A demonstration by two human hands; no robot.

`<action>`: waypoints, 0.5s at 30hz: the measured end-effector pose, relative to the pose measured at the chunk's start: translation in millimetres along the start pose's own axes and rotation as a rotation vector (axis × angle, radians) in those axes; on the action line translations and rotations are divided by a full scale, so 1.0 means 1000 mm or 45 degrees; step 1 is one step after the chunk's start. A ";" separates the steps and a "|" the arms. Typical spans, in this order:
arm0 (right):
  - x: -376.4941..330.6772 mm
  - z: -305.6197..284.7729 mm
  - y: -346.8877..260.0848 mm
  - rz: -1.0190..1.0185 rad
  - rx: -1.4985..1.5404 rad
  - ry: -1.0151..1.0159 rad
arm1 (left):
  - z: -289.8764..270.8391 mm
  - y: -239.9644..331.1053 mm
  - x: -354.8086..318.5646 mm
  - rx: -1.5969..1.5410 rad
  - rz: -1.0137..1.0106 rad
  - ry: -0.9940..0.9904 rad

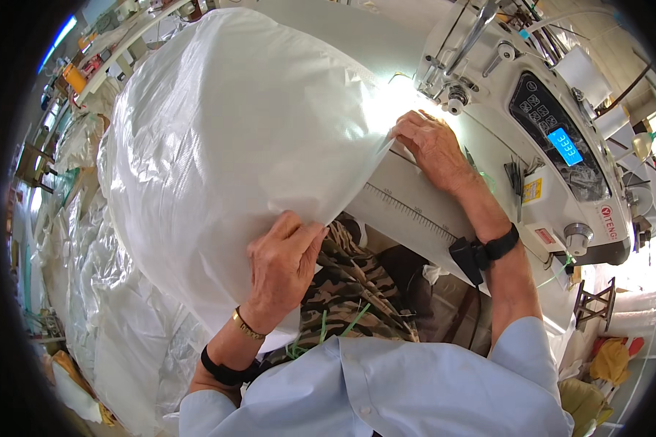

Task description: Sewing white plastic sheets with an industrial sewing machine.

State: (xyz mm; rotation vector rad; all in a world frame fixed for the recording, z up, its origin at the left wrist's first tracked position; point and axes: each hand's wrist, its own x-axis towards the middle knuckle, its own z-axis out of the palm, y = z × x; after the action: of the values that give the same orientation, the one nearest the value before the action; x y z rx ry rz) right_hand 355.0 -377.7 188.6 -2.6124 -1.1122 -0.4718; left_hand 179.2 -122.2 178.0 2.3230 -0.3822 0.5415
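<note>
Sack: large white woven plastic sack [233, 138], bulging over the bench [408, 200], left of the machine.
Left hand [280, 266]: grip closed on the sack's lower edge.
Right hand [434, 146]: fingers flat, pressing the sack's edge beside the needle.
Machine: white industrial sewing machine [554, 138], far right.

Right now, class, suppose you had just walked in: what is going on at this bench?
A person sits at an industrial sewing machine with a big white woven plastic sack spread across the table. The right hand presses the sack's edge flat close to the needle area. The left hand grips the near edge of the sack, nearer the body. A measuring scale runs along the table edge between the hands. More white sacks lie piled to the left.
</note>
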 end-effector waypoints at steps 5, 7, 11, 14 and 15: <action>0.008 -0.004 0.001 -0.070 0.001 -0.051 | -0.008 0.007 0.001 0.205 0.157 -0.009; 0.009 -0.003 0.001 -0.058 -0.088 -0.119 | -0.010 0.004 -0.002 0.237 0.182 -0.026; 0.008 -0.006 -0.001 -0.042 -0.115 -0.087 | -0.010 0.003 0.001 0.216 0.088 -0.243; 0.010 -0.002 0.000 0.045 -0.065 -0.228 | -0.007 0.002 0.003 0.077 -0.012 -0.380; 0.008 0.000 0.001 0.044 -0.020 -0.203 | -0.006 0.001 0.003 -0.034 -0.014 -0.436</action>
State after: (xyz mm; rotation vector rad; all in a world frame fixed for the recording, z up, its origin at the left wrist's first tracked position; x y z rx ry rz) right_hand 360.9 -372.9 191.7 -2.7184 -1.1125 -0.2695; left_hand 179.8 -119.1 184.2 2.3906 -0.5318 0.1284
